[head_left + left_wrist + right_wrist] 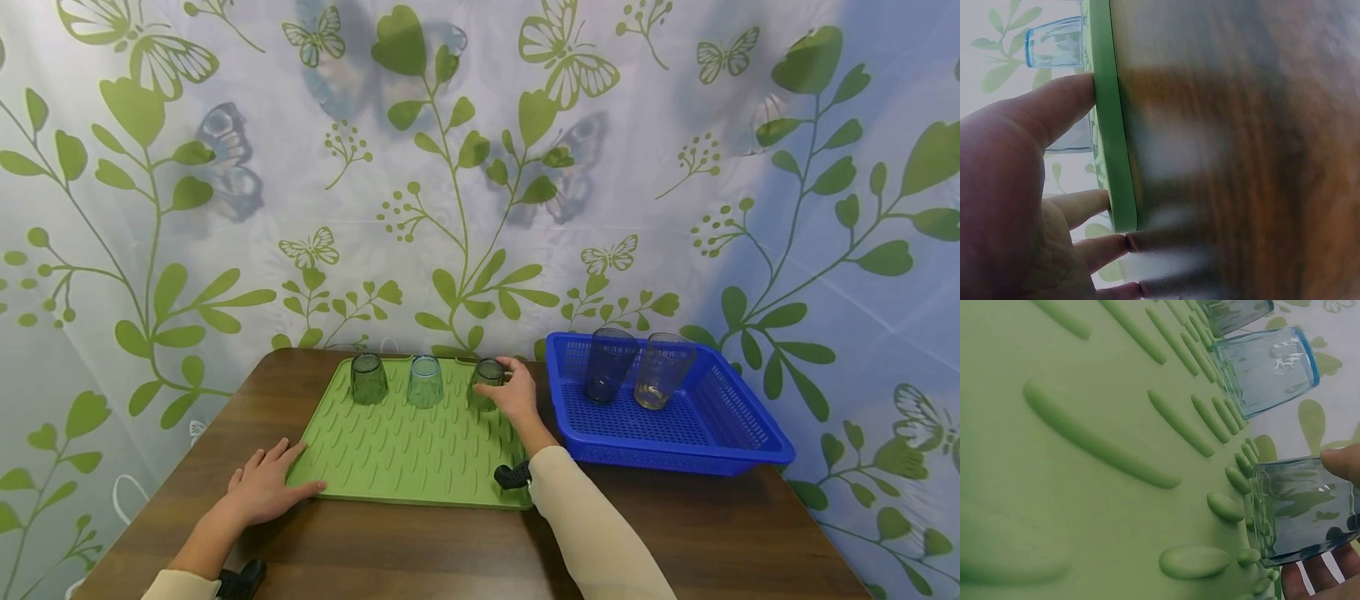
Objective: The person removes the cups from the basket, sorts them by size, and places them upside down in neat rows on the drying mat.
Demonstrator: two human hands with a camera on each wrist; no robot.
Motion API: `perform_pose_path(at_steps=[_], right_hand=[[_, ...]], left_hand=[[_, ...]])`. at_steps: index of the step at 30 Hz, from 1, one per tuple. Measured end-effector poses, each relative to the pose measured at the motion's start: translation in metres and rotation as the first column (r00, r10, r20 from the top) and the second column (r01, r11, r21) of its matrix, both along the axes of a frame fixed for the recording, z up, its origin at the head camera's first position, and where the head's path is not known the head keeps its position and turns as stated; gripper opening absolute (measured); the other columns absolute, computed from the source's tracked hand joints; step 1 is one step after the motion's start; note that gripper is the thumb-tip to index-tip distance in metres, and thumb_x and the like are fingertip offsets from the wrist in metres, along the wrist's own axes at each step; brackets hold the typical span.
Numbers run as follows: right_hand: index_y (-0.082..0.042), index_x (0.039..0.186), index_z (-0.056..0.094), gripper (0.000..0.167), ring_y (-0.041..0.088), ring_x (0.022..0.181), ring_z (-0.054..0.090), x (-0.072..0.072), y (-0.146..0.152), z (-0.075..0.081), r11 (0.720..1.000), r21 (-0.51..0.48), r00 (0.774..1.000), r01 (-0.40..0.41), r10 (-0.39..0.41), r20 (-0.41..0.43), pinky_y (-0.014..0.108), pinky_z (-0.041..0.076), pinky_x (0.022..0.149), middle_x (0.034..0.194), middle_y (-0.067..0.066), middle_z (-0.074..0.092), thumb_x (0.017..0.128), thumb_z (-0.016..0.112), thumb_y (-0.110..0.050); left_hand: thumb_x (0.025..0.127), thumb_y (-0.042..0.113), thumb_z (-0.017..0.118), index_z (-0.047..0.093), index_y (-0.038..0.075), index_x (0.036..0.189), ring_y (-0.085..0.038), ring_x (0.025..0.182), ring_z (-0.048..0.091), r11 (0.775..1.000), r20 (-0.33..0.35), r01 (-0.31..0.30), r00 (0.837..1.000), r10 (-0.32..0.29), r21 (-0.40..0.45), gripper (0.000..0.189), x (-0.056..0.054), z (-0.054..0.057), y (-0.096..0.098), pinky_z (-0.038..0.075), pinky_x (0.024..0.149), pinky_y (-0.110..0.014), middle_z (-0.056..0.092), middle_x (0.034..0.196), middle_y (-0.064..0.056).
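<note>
A smoky grey glass tumbler [483,385] stands at the back right of the green ribbed mat [420,454]. My right hand [517,392] holds it, with thumb and fingers on opposite sides; in the right wrist view the tumbler [1304,509] meets the mat's ridges. To its left are a light blue tumbler [425,383] and another dark tumbler [369,380], in a row along the mat's back edge. At the mat's front left corner rests my left hand [262,487], fingers spread and the thumb touching the front edge. It holds nothing.
Right of the mat, a blue plastic basket [675,454] holds two tall glasses, a dark one [609,367] and a clear one [663,371]. A brown wooden table [390,550] carries everything. Behind it hangs a leaf-and-butterfly patterned curtain [480,167].
</note>
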State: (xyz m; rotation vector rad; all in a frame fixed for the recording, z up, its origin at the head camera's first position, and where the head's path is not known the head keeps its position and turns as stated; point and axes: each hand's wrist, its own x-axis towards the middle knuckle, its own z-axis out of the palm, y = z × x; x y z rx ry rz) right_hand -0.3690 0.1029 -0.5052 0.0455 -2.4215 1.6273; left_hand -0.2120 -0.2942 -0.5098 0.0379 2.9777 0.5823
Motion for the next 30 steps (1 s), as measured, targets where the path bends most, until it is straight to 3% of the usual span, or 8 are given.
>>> perform_pose_path(at_steps=[18,30], right_hand=[[-0.016,0.141,0.059,0.068,0.034,0.128,0.056,-0.0039,0.0005,-0.0057,0.999,0.032,1.0,-0.007,0.008,-0.013,0.053,0.053,0.096,0.138,0.009,0.06,0.081,0.09,-0.023],[-0.018,0.143,0.058,0.072,0.036,0.129,0.057,0.0016,0.0022,-0.0078,0.999,0.039,1.0,-0.01,0.01,0.012,0.053,0.054,0.096,0.141,0.01,0.058,0.08,0.09,-0.025]], left_hand=[[0.089,0.07,0.064,0.037,0.004,0.157,-0.068,0.142,0.018,1.0,-0.011,0.004,1.0,-0.004,-0.008,0.098,0.0011,0.0012,0.001,0.018,0.106,-0.085,0.025,0.162,-0.035],[0.089,0.07,0.064,0.037,0.004,0.157,-0.068,0.142,0.018,1.0,0.001,-0.003,1.0,0.003,-0.004,0.099,0.0025,0.0032,0.0024,0.018,0.107,-0.085,0.025,0.162,-0.035]])
